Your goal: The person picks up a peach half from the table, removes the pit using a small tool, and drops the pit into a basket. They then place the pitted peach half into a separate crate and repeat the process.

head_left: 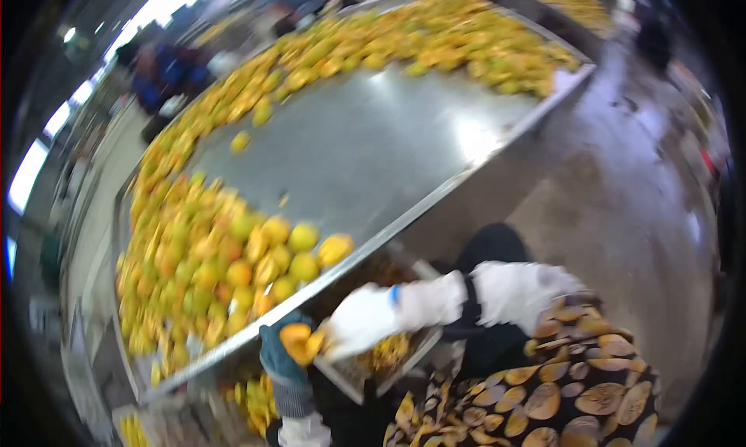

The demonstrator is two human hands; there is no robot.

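Head view: left hand [281,355] in dark glove clasps an orange fruit [299,340], right hand [359,320] pinching it; beyond, steel table [365,151] edge and heaped fruit pile [217,268]

Both gloved hands (left [281,355], right [359,319]) grip one yellow fruit [298,340].

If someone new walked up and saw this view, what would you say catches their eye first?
Most striking is the heap of yellow and green fruit piled along the left and far edges of a big steel table, whose middle lies bare and shiny. Below the table's near edge, the left hand in a dark teal glove holds an orange piece of fruit, and the right hand in a white glove touches it.
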